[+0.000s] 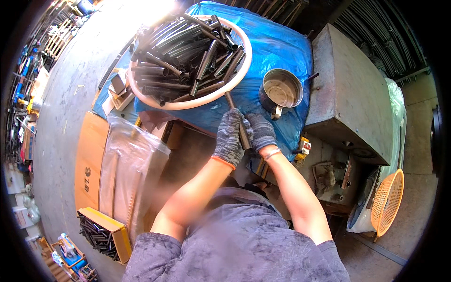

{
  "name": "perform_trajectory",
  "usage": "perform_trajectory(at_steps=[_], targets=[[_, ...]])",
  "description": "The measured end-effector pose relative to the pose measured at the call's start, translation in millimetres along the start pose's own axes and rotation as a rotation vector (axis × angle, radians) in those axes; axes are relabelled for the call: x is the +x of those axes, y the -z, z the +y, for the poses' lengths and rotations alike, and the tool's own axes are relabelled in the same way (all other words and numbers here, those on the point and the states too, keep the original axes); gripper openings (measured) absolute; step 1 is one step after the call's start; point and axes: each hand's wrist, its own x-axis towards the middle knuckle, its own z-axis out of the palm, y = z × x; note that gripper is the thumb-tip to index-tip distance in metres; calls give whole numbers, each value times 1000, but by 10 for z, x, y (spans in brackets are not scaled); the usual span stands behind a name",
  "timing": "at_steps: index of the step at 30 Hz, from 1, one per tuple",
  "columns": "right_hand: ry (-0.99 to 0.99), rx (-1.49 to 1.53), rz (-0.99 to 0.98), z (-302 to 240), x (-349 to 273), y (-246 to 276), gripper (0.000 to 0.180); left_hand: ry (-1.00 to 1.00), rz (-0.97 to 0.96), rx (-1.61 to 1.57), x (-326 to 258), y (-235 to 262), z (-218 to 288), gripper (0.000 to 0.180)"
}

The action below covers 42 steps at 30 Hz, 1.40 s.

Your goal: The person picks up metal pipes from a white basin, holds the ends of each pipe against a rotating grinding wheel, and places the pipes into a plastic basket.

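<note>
Head view has your left hand (229, 137) and right hand (261, 131) gloved, fingers wrapped tight around one dark metal tube (237, 123) just near of the tube-filled white hoop (188, 104) on the blue-tarped desk (277, 42), so keep both grips snug, wrists level.

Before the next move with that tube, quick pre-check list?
1. Both gloves on: ok, left hand and right hand are gloved.
2. Two-handed grip on the metal tube: ok.
3. Tube's far end clear of the tube pile: cannot tell, it reaches the white hoop.
4. Metal pot clear of the hands: ok, apart.
5. Blue tarp lying flat: not ok, wrinkled.
</note>
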Motion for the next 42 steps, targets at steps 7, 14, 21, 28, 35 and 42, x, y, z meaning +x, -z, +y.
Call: perform_trajectory(at_steps=[7, 14, 21, 28, 35, 42], targets=[[279, 120, 257, -88, -280, 857, 36, 192, -8, 73, -88, -187, -16, 26], [523, -381, 201, 36, -332, 1517, 33, 497, -164, 285, -119, -428, -427, 38], [450, -423, 160, 395, -847, 1706, 28, 753, -356, 468, -260, -621, -731, 37], [349, -360, 262, 603, -1405, 1946, 30, 880, -500, 533, -396, -834, -1017, 36], [-115, -200, 336, 677, -1910, 1976, 28, 228, -690, 667, -629, -963, -1172, 34], [-276, 142, 503, 313, -2026, 1852, 20, 94, -601, 584, -879, -1345, -1396, 36]])
